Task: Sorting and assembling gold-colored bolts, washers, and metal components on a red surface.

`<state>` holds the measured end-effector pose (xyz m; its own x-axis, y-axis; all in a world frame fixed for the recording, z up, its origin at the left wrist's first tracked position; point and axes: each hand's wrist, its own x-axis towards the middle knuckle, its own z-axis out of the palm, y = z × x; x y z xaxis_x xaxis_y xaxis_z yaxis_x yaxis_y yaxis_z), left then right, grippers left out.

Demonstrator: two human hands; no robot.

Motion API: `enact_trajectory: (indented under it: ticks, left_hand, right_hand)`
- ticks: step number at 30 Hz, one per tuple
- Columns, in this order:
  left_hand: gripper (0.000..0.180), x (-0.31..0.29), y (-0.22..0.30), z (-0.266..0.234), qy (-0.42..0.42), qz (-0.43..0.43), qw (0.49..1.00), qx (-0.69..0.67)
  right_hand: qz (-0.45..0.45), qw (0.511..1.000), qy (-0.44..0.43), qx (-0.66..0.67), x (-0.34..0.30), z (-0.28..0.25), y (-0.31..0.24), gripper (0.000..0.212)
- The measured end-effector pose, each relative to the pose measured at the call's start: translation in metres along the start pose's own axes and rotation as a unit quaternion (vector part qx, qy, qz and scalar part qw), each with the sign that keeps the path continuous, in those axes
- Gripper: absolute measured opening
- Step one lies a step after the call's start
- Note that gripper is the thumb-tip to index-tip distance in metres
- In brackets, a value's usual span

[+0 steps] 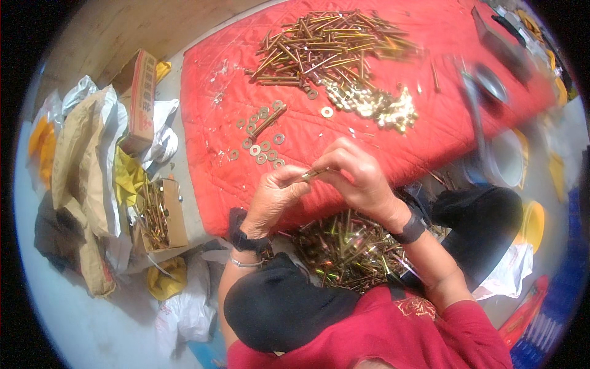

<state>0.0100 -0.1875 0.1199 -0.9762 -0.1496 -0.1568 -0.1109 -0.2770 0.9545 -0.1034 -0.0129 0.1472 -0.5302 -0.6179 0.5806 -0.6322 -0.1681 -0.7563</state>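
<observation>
Over the near edge of the red padded cloth (215, 190), my left hand (276, 194) and my right hand (356, 175) meet fingertip to fingertip. Both pinch a small brass-coloured bolt (314, 173), mostly hidden by the fingers; whether a nut or washer is on it I cannot make out. Just beyond my left hand lie several loose flat washers (265, 146), with a couple of long bolts (269, 122) among them. Farther off is a heap of shiny gold nuts (375, 104), and behind that a big pile of long bolts (326, 46).
Between my legs is a mass of finished-looking bolts (350, 246). A cardboard box of bolts (166, 215) stands at left, beside paper and plastic sacks (83, 154). At right are a dark round dish (490, 83), a metal bar (501, 43) and a white bucket (507, 157).
</observation>
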Motion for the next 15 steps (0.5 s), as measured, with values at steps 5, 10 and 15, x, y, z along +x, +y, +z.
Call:
enact_trajectory:
  ticks: [5,10,15]
  left_hand:
    - [0.020,-0.009,-0.018,-0.011,-0.063,-0.045,0.994,-0.081]
    - [0.027,-0.009,-0.021,-0.007,-0.075,0.016,0.992,-0.099]
    - [0.028,-0.007,-0.019,-0.004,-0.064,-0.001,0.990,-0.124]
  right_hand:
    - [0.005,0.997,-0.011,0.073,0.006,-0.002,-0.011,0.027]
    - [0.072,0.988,-0.015,0.139,0.001,-0.001,-0.020,0.050]
    - [0.038,0.992,-0.008,0.120,-0.002,0.001,-0.018,0.050]
